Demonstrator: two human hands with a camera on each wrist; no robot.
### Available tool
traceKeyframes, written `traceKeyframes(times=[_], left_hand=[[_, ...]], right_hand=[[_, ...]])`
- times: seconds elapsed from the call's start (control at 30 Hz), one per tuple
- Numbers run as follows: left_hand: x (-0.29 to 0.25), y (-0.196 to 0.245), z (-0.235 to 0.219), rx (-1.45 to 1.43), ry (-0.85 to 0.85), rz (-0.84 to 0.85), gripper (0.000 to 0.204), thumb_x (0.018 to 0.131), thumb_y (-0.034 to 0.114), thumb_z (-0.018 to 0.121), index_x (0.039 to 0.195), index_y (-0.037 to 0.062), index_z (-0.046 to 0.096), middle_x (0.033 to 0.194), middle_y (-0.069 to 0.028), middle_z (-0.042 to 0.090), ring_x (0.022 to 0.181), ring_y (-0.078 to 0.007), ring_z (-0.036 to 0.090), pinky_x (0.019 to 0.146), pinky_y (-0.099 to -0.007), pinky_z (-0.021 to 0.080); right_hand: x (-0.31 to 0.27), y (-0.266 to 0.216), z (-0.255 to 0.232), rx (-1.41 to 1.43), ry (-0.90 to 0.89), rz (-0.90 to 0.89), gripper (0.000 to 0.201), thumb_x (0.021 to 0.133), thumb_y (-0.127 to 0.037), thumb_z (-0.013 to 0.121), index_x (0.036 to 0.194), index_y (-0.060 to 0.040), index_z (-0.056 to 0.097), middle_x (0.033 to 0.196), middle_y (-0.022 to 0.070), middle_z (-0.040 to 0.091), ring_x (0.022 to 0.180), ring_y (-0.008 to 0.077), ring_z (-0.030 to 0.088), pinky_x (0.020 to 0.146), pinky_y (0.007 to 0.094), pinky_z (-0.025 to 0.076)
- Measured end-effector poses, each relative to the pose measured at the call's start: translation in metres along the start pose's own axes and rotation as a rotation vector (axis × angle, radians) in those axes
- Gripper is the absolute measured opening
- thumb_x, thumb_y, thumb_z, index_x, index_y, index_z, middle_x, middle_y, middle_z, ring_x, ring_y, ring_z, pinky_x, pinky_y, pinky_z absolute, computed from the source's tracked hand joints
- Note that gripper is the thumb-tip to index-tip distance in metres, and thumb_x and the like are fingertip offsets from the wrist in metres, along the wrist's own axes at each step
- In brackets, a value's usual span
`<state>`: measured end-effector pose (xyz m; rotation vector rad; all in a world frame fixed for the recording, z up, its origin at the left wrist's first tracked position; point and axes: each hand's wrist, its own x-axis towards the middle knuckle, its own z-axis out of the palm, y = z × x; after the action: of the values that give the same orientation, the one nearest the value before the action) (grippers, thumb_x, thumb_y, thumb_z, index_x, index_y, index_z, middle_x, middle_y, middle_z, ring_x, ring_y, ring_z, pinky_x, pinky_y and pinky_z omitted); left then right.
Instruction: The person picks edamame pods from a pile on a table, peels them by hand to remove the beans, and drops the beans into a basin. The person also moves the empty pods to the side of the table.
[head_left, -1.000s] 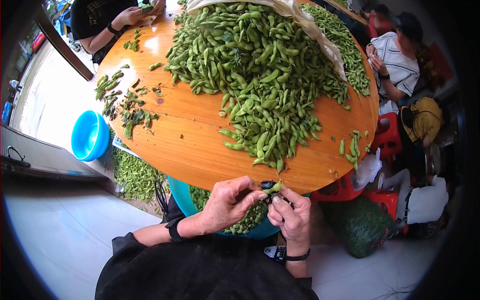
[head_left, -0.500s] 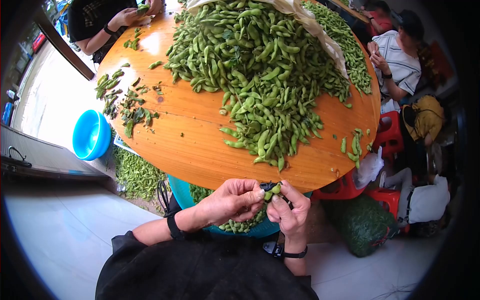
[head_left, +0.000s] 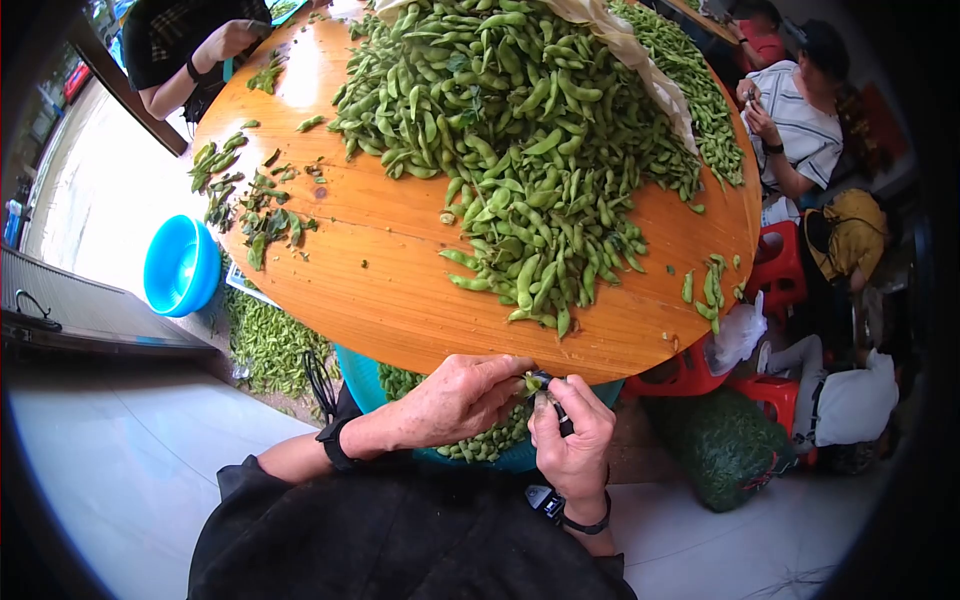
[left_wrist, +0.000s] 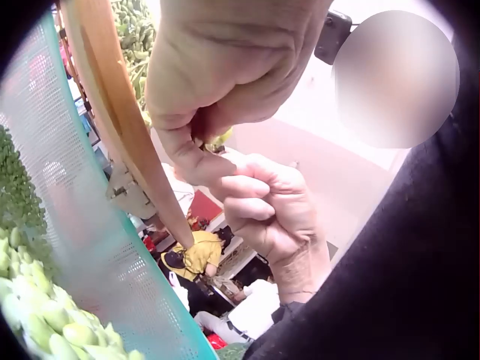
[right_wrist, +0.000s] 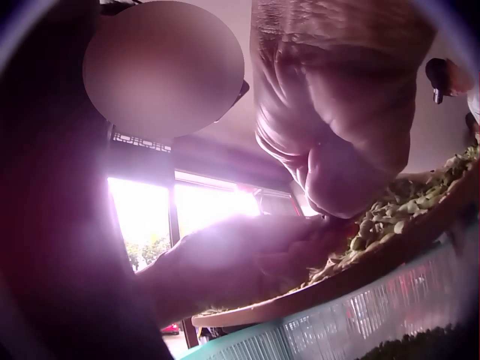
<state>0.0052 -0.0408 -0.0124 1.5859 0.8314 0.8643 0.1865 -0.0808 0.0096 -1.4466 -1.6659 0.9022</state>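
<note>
Over the near edge of the wooden table (head_left: 370, 320), my two hands meet at the fingertips. Left thumb and fingers pinch a green soybean pod (head_left: 532, 384); in the left wrist view only a bit of it shows past the left hand (head_left: 450, 402). Curled fingers of the right hand (head_left: 575, 440) hold a small black tool (head_left: 566, 424), mostly hidden in the grip, its dark end against the pod. Directly below the hands, a teal basket (head_left: 360, 385) holds green pods (head_left: 490, 443). A large heap of soybean pods (head_left: 540, 170) covers the table's middle.
Leafy scraps (head_left: 268, 222) lie at the table's left, a few pods (head_left: 712, 290) at its right. A blue basin (head_left: 180, 268) and more pods (head_left: 275, 350) are on the floor at left. Red stools (head_left: 778, 265) and a dark green sack (head_left: 710, 455) stand right. Other people sit around.
My left hand has turned over the pod, its back now more upward and its fingers extended further across. The black tool now shows within my right hand. The person at upper left has lowered a hand.
</note>
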Motion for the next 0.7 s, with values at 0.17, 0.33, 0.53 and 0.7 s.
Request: traceKeyframes(times=[0.17, 0.33, 0.53, 0.7], left_hand=[[-0.004, 0.000, 0.003, -0.084, -0.053, -0.015, 0.035, 0.093, -0.001, 0.057, 0.128, -0.0012, 0.053, 0.076, -0.0096, 0.065, 0.065, -0.0164, 0.065, 0.058, -0.0311, 0.051], [-0.010, -0.002, -0.016, 0.111, -0.463, 0.120, 0.029, 0.090, 0.019, 0.071, 0.112, 0.0009, 0.066, 0.094, -0.0122, 0.069, 0.091, -0.0276, 0.067, 0.079, -0.0367, 0.054], [0.001, 0.012, -0.019, -0.022, -0.232, 0.100, 0.023, 0.090, 0.020, 0.070, 0.101, 0.0008, 0.068, 0.096, -0.0123, 0.068, 0.087, -0.0284, 0.067, 0.074, -0.0361, 0.053], [0.014, -0.003, -0.024, 0.052, 0.059, 0.051, 0.014, 0.092, 0.012, 0.067, 0.091, -0.0019, 0.066, 0.085, -0.0090, 0.067, 0.072, -0.0193, 0.065, 0.064, -0.0294, 0.051]], right_hand=[[0.006, 0.003, -0.016, -0.076, 0.044, -0.035, 0.015, 0.079, 0.005, 0.062, 0.094, 0.0057, 0.062, 0.077, 0.0152, 0.056, 0.066, 0.0300, 0.062, 0.059, 0.0362, 0.049], [0.031, 0.024, -0.098, -0.317, 0.260, 0.166, 0.014, 0.081, 0.004, 0.056, 0.094, 0.0082, 0.060, 0.074, 0.0150, 0.056, 0.063, 0.0258, 0.061, 0.058, 0.0344, 0.047], [0.079, 0.048, -0.142, -0.841, 0.412, -0.043, 0.023, 0.087, -0.004, 0.058, 0.107, 0.0081, 0.062, 0.091, 0.0261, 0.063, 0.085, 0.0457, 0.061, 0.076, 0.0489, 0.048], [0.154, 0.069, -0.171, -0.951, 0.364, -0.164, 0.026, 0.085, -0.004, 0.061, 0.108, 0.0057, 0.063, 0.089, 0.0244, 0.059, 0.085, 0.0419, 0.060, 0.075, 0.0465, 0.048]])
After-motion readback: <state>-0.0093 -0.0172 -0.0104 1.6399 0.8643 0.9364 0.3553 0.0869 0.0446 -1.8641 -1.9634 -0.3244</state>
